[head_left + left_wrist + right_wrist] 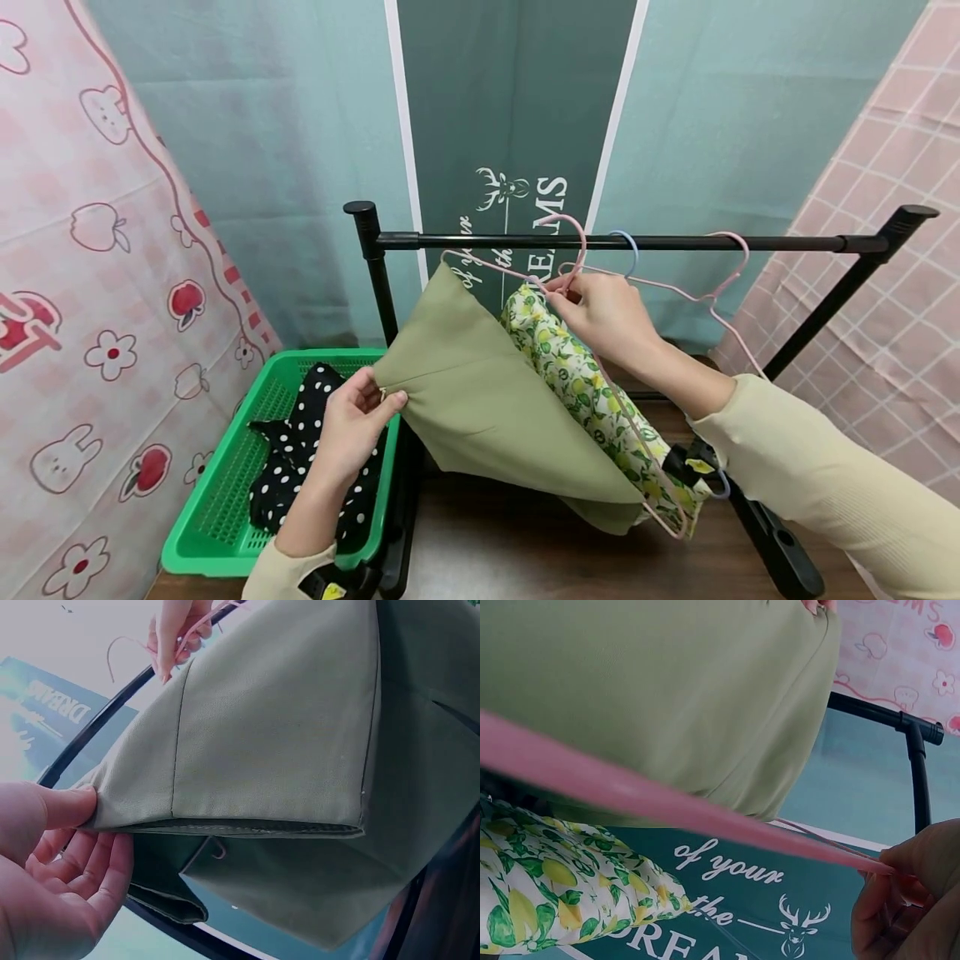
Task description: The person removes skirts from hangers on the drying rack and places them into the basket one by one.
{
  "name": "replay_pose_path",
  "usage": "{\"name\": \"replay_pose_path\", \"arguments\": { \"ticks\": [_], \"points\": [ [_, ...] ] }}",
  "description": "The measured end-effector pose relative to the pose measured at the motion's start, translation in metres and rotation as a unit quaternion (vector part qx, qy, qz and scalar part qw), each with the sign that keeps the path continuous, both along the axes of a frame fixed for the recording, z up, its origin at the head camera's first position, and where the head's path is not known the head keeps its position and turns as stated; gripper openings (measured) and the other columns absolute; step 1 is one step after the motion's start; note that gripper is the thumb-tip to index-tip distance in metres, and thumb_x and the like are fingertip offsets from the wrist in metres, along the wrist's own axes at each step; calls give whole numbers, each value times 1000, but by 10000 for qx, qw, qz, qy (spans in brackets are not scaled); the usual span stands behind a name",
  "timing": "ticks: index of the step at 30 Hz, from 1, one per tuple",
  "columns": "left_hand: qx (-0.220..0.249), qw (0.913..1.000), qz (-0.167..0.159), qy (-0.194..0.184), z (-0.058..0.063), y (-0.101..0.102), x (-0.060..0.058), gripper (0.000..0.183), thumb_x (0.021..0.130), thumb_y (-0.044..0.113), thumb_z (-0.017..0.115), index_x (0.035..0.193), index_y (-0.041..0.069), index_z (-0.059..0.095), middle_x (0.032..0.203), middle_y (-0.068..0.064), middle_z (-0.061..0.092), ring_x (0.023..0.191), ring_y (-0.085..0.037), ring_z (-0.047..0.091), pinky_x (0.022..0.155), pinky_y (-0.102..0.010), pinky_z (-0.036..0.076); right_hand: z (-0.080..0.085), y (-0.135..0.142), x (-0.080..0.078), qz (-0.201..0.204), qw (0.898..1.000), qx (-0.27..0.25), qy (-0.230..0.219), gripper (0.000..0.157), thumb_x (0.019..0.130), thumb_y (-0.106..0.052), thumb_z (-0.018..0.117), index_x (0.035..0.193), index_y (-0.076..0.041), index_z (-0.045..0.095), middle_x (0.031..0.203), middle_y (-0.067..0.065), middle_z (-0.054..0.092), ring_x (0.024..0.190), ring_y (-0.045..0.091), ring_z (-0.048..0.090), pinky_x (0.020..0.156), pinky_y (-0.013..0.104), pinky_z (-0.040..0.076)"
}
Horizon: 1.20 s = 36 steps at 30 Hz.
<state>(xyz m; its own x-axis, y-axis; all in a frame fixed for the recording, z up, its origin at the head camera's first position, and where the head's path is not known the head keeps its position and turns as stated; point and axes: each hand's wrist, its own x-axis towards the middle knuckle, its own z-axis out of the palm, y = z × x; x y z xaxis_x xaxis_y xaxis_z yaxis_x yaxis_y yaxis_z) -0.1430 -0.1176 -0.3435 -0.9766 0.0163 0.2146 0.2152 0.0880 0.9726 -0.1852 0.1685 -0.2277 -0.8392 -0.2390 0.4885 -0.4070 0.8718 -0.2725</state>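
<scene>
My left hand [358, 421] pinches the edge of an olive-green garment [480, 392] between thumb and fingers. In the left wrist view, its stitched, open hem [262, 826] runs out from that hand [67, 877]. My right hand [603, 312] pinches a pink hanger [570, 218] just below its hook, which overlaps the rail in the head view. One end of this hanger reaches the garment's top corner; its other end shows low on the right, beside the cloth. Seen from the right wrist, the hanger's pink arm [682, 806] crosses in front of the garment.
A lemon-print garment [577, 383] hangs behind the green one, by a blue hanger hook [625, 242] on the black rail [465, 242]. Another pink hanger [731, 287] hangs farther right. At left, a green basket [202, 500] holds black polka-dot cloth [300, 450].
</scene>
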Motion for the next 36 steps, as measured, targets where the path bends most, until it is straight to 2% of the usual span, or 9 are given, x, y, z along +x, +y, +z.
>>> {"name": "replay_pose_path", "arguments": {
  "ticks": [5,8,12,15,21,27,31,36],
  "points": [
    [-227,9994,128,205,1,-7,3,25,78,18,65,99,8,56,88,-8,58,74,-17,53,62,-26,45,-1,-2,-1,83,9999,-123,-26,24,87,-26,51,75,-12,67,71,-1,65,33,11,27,33,24,20],
    [-367,9986,225,308,2,-12,5,24,79,19,64,98,8,56,85,-8,56,70,-16,50,59,-25,43,-2,-3,-1,85,9998,-161,-121,24,88,-27,50,78,-14,68,67,-1,62,32,12,26,32,24,19],
    [-408,9974,448,391,3,-18,8,21,79,18,64,96,8,57,82,-7,56,66,-16,47,57,-24,41,-3,-3,0,-3,9993,-191,-334,24,88,-28,50,76,-16,67,54,-2,52,32,13,26,32,24,19],
    [-412,9963,596,468,5,-22,9,20,78,16,65,95,8,58,83,-5,58,66,-16,49,57,-24,42,-4,-3,0,-32,9990,-229,-383,25,87,-29,51,74,-16,67,60,-4,56,31,14,27,31,24,20],
    [-476,9952,641,574,10,-28,9,21,79,16,63,96,5,56,86,-5,59,72,-16,53,62,-23,45,-5,-1,-1,-27,9993,-238,-291,23,87,-29,52,82,-14,68,65,-3,60,31,14,28,30,25,21],
    [-343,9939,777,710,18,-31,9,17,79,12,63,92,4,56,84,-3,60,76,-15,58,64,-24,48,-4,2,0,-27,9997,-174,-169,24,87,-27,53,75,-13,67,76,-2,65,31,14,28,31,25,20],
    [-236,9918,957,816,24,-34,8,15,78,8,63,91,3,56,79,-2,58,70,-15,56,60,-22,47,-4,4,0,-18,9998,-155,-157,22,87,-27,53,78,-14,68,61,-3,59,31,14,28,31,25,19],
    [-348,9886,1186,863,27,-38,6,16,78,9,63,93,4,58,76,-6,56,67,-15,52,57,-21,44,-4,4,-1,-1,9997,-196,-165,20,87,-28,52,88,-16,69,44,-3,43,30,14,27,31,25,19]
  ]
}}
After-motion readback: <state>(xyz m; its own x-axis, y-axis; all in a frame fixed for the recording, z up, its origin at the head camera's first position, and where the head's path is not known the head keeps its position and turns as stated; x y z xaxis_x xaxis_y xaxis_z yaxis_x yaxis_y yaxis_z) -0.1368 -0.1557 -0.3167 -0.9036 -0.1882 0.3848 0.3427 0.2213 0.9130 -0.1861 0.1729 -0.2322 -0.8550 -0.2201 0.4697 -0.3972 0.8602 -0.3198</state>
